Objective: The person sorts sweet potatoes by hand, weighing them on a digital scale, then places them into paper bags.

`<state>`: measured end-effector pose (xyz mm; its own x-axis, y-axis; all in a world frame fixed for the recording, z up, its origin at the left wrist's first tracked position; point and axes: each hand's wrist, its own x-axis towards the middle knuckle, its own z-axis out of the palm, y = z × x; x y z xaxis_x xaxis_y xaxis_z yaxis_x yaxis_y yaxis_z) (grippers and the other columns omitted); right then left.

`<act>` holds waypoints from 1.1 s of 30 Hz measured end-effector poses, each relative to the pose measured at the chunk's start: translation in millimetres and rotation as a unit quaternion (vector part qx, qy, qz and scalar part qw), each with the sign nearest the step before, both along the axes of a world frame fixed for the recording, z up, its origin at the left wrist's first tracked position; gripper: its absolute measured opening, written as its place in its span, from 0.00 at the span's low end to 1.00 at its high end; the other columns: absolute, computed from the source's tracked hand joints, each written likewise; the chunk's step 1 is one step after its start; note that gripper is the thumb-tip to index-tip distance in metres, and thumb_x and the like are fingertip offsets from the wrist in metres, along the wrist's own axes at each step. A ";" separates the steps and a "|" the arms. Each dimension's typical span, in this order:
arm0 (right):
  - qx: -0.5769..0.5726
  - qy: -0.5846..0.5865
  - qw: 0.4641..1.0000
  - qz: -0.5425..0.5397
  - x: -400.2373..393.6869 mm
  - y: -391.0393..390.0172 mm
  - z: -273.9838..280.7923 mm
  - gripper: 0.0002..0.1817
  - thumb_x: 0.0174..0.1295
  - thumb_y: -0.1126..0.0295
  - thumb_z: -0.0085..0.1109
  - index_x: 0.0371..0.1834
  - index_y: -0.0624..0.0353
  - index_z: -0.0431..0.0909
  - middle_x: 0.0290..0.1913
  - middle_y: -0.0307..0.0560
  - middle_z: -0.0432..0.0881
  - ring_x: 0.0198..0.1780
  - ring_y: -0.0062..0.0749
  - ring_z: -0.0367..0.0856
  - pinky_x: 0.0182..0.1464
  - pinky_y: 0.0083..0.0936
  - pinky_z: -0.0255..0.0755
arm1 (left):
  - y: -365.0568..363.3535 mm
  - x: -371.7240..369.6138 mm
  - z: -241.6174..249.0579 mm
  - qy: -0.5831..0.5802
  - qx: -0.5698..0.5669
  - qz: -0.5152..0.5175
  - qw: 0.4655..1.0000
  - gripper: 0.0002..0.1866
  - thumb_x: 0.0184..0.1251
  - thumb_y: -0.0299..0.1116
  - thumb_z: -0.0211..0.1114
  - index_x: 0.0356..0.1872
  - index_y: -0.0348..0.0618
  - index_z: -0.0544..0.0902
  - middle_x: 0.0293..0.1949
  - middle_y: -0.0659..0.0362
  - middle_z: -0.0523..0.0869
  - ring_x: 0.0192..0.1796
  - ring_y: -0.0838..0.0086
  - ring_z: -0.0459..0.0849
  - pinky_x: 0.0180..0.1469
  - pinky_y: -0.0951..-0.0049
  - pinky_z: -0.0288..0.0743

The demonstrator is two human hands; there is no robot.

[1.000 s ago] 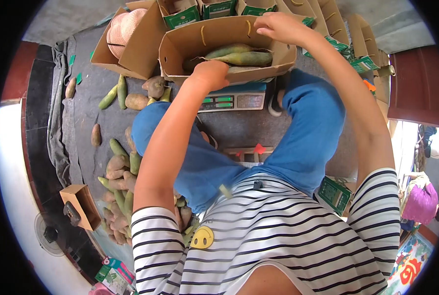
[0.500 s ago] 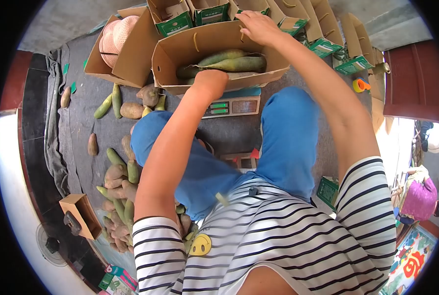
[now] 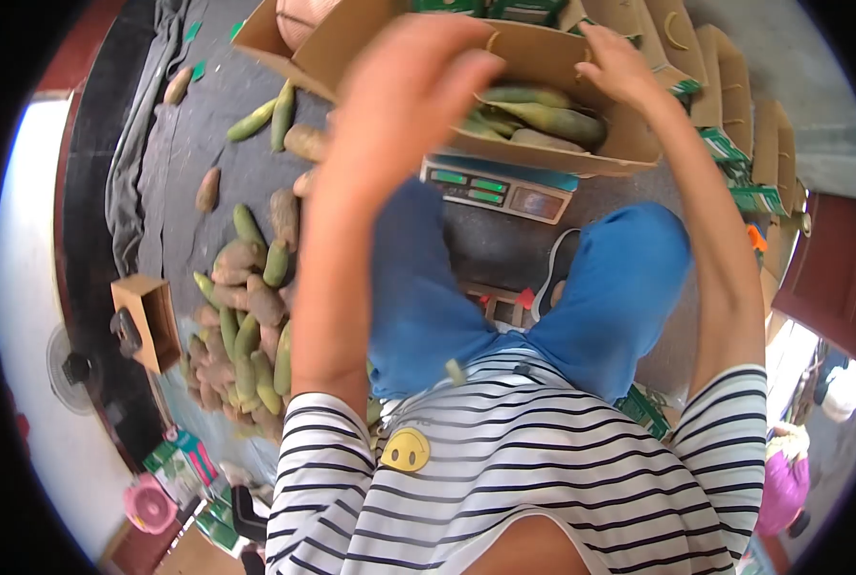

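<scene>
A cardboard box (image 3: 629, 153) holds several long green radishes (image 3: 552, 120) and a brownish root (image 3: 546, 141). It sits on a digital scale (image 3: 498, 188) with green lit displays. My right hand (image 3: 615, 65) grips the box's back rim, fingers over the edge and thumb on the inner side. Above the box's left end, my left hand (image 3: 423, 72) is raised and smeared by motion. Its thumb and forefinger stand apart, and nothing shows between them. The left forearm hides the box's left wall.
More green radishes and brown roots (image 3: 246, 326) are heaped on the dark cloth to my left. Several open boxes (image 3: 720, 86) line the back and right. A pink hat (image 3: 301, 21) lies in another box. A person in purple (image 3: 784, 489) is at far right.
My left hand has come up out of the box and lifted. My right hand stays at the back rim. The whole view has swung, so the box now appears farther right and higher.
</scene>
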<state>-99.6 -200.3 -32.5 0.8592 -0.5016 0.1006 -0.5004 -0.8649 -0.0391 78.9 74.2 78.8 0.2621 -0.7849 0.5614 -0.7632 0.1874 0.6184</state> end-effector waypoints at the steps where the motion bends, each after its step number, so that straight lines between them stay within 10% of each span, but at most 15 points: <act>1: 0.030 -0.041 0.998 0.032 -7.2 6.7 15.2 0.31 0.63 0.60 0.58 0.67 0.60 0.62 0.67 0.58 0.67 0.68 0.50 0.65 0.67 0.40 0.62 | 34.7 6.0 19.0 0.154 0.050 0.083 0.983 0.12 0.66 0.32 0.64 0.49 0.41 0.82 0.40 0.57 0.85 0.42 0.74 0.83 0.46 0.74 0.76; 4: 0.183 -0.086 0.977 0.075 -31.0 55.3 74.6 0.28 0.67 0.58 0.54 0.67 0.57 0.66 0.65 0.55 0.71 0.66 0.49 0.67 0.67 0.34 0.61 | 137.2 80.6 -34.6 0.096 0.096 0.254 0.958 0.11 0.71 0.31 0.59 0.48 0.35 0.80 0.40 0.58 0.86 0.43 0.78 0.83 0.47 0.75 0.76; 9: 0.316 -0.004 0.949 0.006 -81.8 92.4 86.6 0.21 0.68 0.63 0.56 0.62 0.59 0.73 0.57 0.50 0.79 0.56 0.33 0.78 0.57 0.27 0.71 | 381.6 93.2 -229.7 0.007 0.480 0.344 0.807 0.16 0.58 0.34 0.65 0.45 0.38 0.76 0.40 0.40 0.82 0.40 0.42 0.80 0.44 0.51 0.75; 10: 0.333 0.000 0.943 -0.013 -91.4 96.0 85.2 0.21 0.68 0.63 0.56 0.61 0.59 0.73 0.55 0.50 0.80 0.55 0.33 0.79 0.57 0.27 0.71 | 410.4 71.7 -244.9 0.010 0.614 0.355 0.705 0.21 0.57 0.38 0.67 0.49 0.40 0.75 0.42 0.40 0.82 0.44 0.45 0.81 0.46 0.51 0.76; 14: 0.390 0.012 0.918 -0.069 -118.4 113.0 79.9 0.20 0.68 0.64 0.55 0.60 0.62 0.74 0.51 0.49 0.82 0.52 0.32 0.80 0.56 0.25 0.71 | 483.9 -12.1 -274.8 0.059 0.710 0.363 0.601 0.24 0.57 0.41 0.67 0.53 0.44 0.75 0.47 0.47 0.80 0.51 0.51 0.80 0.50 0.51 0.76; 20: 0.451 -0.015 0.883 -0.130 -124.3 121.5 68.9 0.19 0.71 0.64 0.52 0.58 0.65 0.74 0.48 0.46 0.81 0.50 0.25 0.79 0.55 0.22 0.71 | 498.6 -58.8 -294.5 -0.056 0.616 0.285 0.732 0.28 0.53 0.34 0.67 0.59 0.49 0.73 0.47 0.52 0.78 0.57 0.58 0.76 0.56 0.55 0.70; 28: 0.454 -0.022 0.885 -0.104 -122.4 121.9 72.8 0.19 0.68 0.64 0.55 0.57 0.64 0.75 0.47 0.44 0.82 0.49 0.25 0.79 0.54 0.22 0.70 | 474.1 -30.4 -312.7 0.035 0.682 0.328 0.653 0.22 0.52 0.36 0.72 0.48 0.44 0.77 0.44 0.53 0.82 0.52 0.57 0.79 0.50 0.58 0.73; 33: 0.433 -0.042 0.895 -0.093 -124.9 122.3 69.8 0.19 0.68 0.62 0.55 0.55 0.63 0.76 0.45 0.46 0.83 0.46 0.27 0.80 0.51 0.24 0.71 | 410.7 31.4 -234.2 0.289 0.238 0.421 0.826 0.19 0.60 0.34 0.71 0.48 0.36 0.76 0.44 0.55 0.83 0.45 0.73 0.81 0.49 0.71 0.74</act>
